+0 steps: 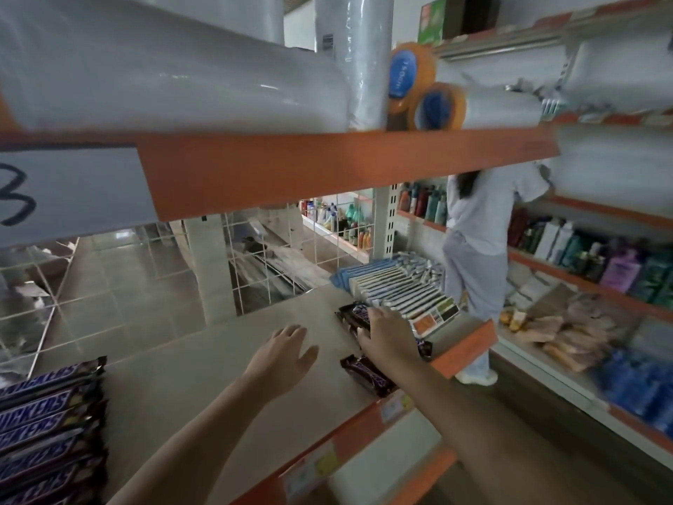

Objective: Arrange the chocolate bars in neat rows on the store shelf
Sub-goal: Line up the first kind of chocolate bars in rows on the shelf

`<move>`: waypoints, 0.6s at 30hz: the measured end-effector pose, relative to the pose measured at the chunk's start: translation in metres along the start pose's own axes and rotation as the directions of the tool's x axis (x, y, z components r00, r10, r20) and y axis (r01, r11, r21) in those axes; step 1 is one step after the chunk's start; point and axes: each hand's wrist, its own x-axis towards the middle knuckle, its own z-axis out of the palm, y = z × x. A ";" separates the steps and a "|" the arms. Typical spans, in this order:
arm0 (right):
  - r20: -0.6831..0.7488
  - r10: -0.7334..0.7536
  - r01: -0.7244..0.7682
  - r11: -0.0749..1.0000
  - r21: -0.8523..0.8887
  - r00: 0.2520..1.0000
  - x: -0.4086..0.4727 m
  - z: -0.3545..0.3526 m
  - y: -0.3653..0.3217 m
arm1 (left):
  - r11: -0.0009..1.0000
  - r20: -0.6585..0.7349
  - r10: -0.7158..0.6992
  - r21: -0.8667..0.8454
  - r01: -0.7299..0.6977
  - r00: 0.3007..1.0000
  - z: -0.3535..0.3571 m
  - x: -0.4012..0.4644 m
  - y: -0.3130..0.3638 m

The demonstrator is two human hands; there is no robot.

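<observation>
Shelf (218,344), contents: row of chocolate bars (47,428) at the left end near the front edge. Two loose bars at the right: one (368,373) at the front edge, one (355,315) behind it under the right hand (386,333). Flat packets (400,286) at the far right corner. Left hand (287,355) over mid-shelf.

Brown chocolate bars (43,424) stacked left, two (368,373) loose right.

Glossy dark-brown plastic-wrapped chocolate bars (51,428) at eight o'clock on the smooth, matt beige shelf board (204,362); shiny clear plastic-film rolls (174,67) at eleven o'clock.
</observation>
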 end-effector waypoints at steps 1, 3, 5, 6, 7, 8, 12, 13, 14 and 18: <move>-0.003 0.021 -0.021 0.999 -0.024 1.000 0.002 0.001 0.002 | 1.000 -0.003 -0.005 0.000 0.005 1.000 0.000 0.001 -0.001; 0.005 0.062 -0.061 0.996 -0.058 0.998 0.005 0.003 0.006 | 1.000 -0.017 -0.009 0.007 0.009 1.000 0.001 0.001 -0.004; 0.017 0.086 -0.085 0.993 -0.080 0.996 0.008 0.006 0.008 | 1.000 -0.031 -0.012 0.003 0.012 0.999 0.000 0.000 -0.008; 0.024 0.096 -0.093 0.992 -0.086 0.995 0.009 0.007 0.008 | 1.000 -0.038 -0.016 0.001 0.016 0.999 0.000 0.001 -0.010; 0.031 0.105 -0.102 0.991 -0.089 0.994 0.010 0.009 0.008 | 1.000 -0.045 -0.021 -0.003 0.021 0.999 0.000 0.000 -0.012; 0.035 0.111 -0.108 0.990 -0.088 0.993 0.011 0.010 0.009 | 1.000 -0.050 -0.027 -0.008 0.026 0.998 0.000 0.000 -0.014; 0.025 0.112 -0.110 0.991 -0.082 0.993 0.016 0.013 0.007 | 0.999 -0.053 -0.049 -0.017 0.048 0.997 0.001 -0.001 -0.024; 0.018 0.107 -0.105 0.991 -0.081 0.994 0.017 0.014 0.007 | 0.999 -0.056 -0.049 -0.013 0.048 0.997 0.001 -0.001 -0.026; 0.009 0.101 -0.100 0.992 -0.077 0.995 0.018 0.014 0.006 | 0.999 -0.064 -0.049 -0.012 0.048 0.997 0.001 -0.002 -0.028; -0.055 0.025 -0.030 0.996 -0.083 0.998 0.022 0.015 0.001 | 0.999 -0.111 -0.039 -0.011 0.038 0.993 -0.002 -0.003 -0.035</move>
